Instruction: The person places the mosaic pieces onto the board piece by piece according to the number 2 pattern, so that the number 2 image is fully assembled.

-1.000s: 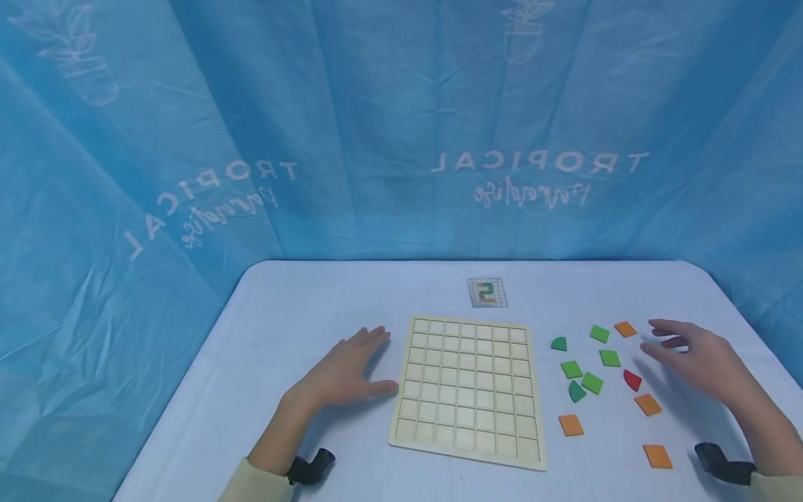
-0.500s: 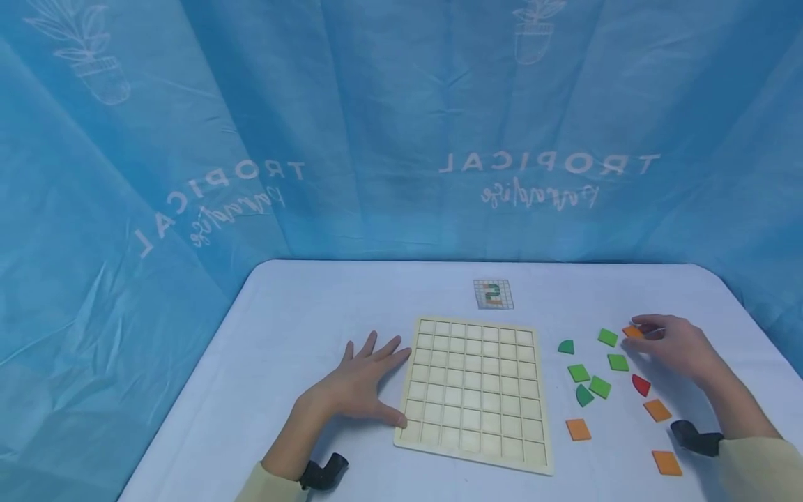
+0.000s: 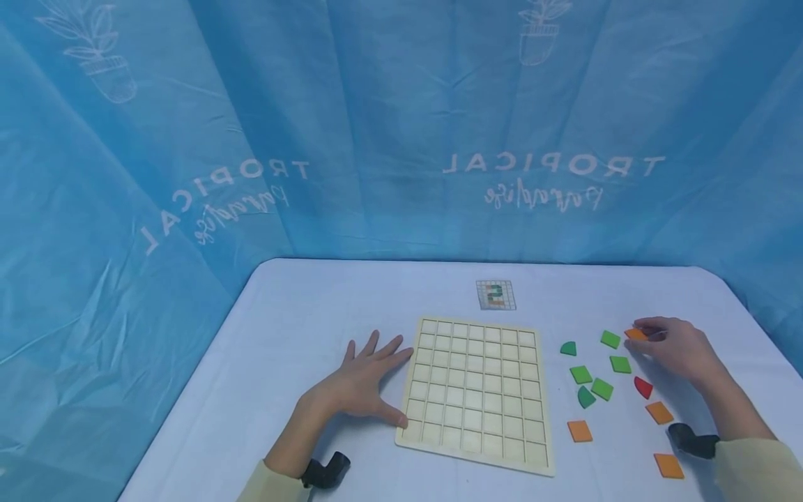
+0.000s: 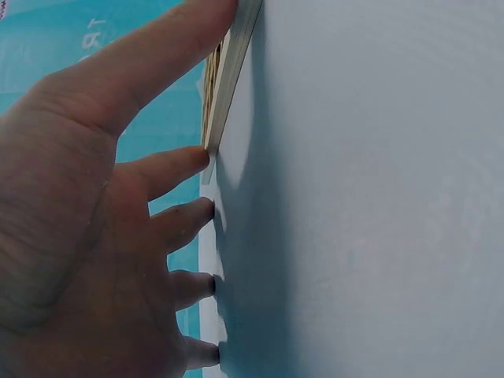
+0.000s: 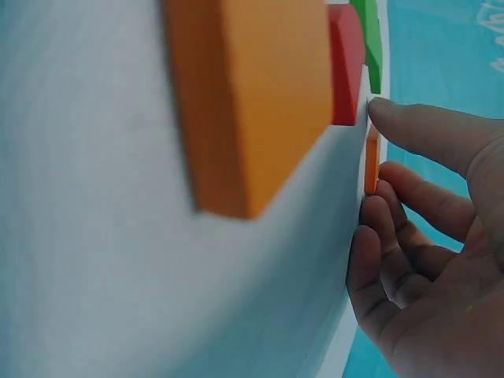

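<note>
Nearest, an orange square tile [image 3: 668, 466] lies on the white tablecloth [image 3: 314, 307]. The left hand [image 3: 359, 389] spreads its fingers straight, thumb on the left rim of the pale wooden grid board [image 3: 473, 380]. A strip of cloth parts the board's right edge from green square tiles [image 3: 580, 375] and dark-green quarter-round tiles [image 3: 586, 397]. Beyond the red quarter-round tile [image 3: 643, 388], the right hand [image 3: 680, 350] pinches another orange square tile [image 3: 636, 335] between thumb and fingers, on the tablecloth's right side. Farther, a printed card [image 3: 496, 295] lies short of the far edge.

narrow lane between board [image 3: 473, 380] and tiles [image 3: 580, 375], left hand [image 3: 360, 388] barring the board's left (thumb [image 3: 393, 416] touching)
</note>
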Available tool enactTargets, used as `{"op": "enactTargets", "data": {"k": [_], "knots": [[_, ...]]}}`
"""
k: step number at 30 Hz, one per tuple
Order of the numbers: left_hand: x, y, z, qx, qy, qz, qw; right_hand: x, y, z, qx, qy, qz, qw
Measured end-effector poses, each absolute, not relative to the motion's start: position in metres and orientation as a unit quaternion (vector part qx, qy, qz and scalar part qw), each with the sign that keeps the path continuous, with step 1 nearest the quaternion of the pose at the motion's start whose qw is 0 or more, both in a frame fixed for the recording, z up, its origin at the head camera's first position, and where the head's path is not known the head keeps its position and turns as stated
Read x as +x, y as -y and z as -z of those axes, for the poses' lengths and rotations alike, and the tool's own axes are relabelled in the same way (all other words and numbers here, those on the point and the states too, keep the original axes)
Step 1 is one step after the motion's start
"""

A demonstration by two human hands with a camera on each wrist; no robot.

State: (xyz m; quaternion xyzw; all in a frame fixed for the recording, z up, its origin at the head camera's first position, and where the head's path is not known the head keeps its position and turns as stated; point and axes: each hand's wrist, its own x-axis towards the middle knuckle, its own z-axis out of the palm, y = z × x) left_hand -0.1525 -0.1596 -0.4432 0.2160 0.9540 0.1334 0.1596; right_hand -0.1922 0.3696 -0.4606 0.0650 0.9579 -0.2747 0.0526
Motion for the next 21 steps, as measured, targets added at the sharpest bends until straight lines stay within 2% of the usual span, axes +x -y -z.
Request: {"op": "enactTargets", "data": {"k": [10, 21], "knots": [[-0.152, 0.161, 0.443, 0.223, -0.952, -0.143, 0.152, -0.191, -0.367, 0.462, 0.071, -0.959, 0.272, 0.029], [-0.152, 0.162, 0.443, 0.223, -0.952, -0.141, 0.153, -0.19, -0.377, 0.47, 0.089, -0.951, 0.292, 0.048]]}}
